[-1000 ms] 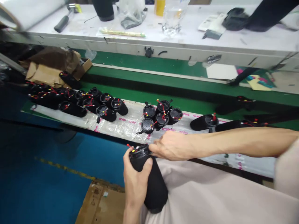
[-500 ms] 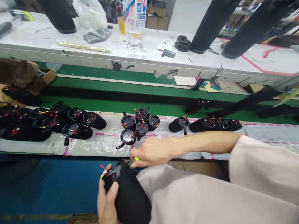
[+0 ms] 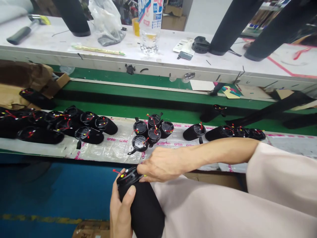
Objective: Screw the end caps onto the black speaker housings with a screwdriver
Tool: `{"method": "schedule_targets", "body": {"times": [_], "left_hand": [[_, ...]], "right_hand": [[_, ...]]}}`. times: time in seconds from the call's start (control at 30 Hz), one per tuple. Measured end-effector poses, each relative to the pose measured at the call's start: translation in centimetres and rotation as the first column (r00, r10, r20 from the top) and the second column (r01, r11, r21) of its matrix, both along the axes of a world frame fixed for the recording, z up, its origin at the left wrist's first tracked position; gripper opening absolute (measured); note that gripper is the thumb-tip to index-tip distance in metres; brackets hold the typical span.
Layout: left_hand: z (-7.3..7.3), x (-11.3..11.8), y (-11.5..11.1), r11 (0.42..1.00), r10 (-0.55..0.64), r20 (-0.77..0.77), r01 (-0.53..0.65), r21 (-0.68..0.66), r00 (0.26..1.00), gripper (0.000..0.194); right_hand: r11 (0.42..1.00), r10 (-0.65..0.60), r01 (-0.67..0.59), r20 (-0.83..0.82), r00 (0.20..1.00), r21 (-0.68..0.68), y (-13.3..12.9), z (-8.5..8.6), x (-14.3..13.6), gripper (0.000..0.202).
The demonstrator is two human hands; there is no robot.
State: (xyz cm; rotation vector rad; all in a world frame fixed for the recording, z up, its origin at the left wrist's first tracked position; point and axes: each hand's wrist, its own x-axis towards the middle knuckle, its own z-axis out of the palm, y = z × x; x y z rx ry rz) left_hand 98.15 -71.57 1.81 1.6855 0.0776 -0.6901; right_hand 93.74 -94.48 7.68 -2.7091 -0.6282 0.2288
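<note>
The word "anko" was printed in pink, repeated in a row, on the clear plastic sheet (image 3: 116, 148) that covered the near bench; it read clearly at several spots, among them just below the cluster of upright black cylinders (image 3: 151, 130). On the far bench, a tall carton (image 3: 150, 13) carried blue and red print with some large white characters, too blurred and cropped to read. A small card (image 3: 182, 44) lying on that bench bore printed lines that were too small to make out. Nothing else was legible.
</note>
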Motion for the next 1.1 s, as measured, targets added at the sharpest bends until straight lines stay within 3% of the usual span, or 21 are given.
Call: {"method": "schedule_targets", "body": {"times": [0.13,0.3,0.7,0.8,0.87,0.93,1.0,1.1], "left_hand": [[-0.3,0.2,0.3,1.000,0.012,0.014,-0.012,0.023,1.000,0.079],[0.6,-0.2,0.2,0.998,-0.004,0.081,-0.001,0.064,0.997,0.082],[0.4,-0.6,0.1,0.978,-0.087,0.168,0.052,0.201,0.982,0.077],[0.5,-0.4,0.1,0.996,0.000,0.039,-0.003,0.086,0.999,0.077],[0.5,-0.2,0.0,0.998,0.062,-0.098,-0.062,-0.002,0.993,0.077],[0.4,0.0,0.0,0.997,0.076,-0.137,-0.080,-0.019,0.988,0.078],[0.5,0.2,0.1,0.998,0.052,-0.059,-0.050,0.028,0.997,0.083],[0.8,0.5,0.0,0.995,0.002,0.049,-0.007,0.097,0.999,0.090]], "right_hand": [[1.000,0.012,-0.012,-0.019,1.000,0.002,0.0,-0.2,0.1,0.029],[0.999,0.038,-0.038,-0.009,0.999,0.032,-0.3,-0.3,0.1,0.030],[0.994,0.069,-0.074,-0.070,0.995,-0.075,-0.3,0.2,0.4,0.031],[0.997,0.069,-0.067,-0.092,0.993,0.025,-0.5,-0.4,0.5,0.031],[0.991,0.009,0.007,-0.117,0.993,0.130,-0.7,-0.8,0.6,0.033],[0.980,-0.071,0.093,-0.127,0.989,0.175,-0.8,-0.8,0.7,0.034],[0.984,-0.107,0.120,-0.108,0.988,0.128,-0.8,-0.5,0.8,0.034],[0.998,-0.054,0.057,-0.084,0.995,0.035,-0.5,0.2,1.0,0.036]]}}
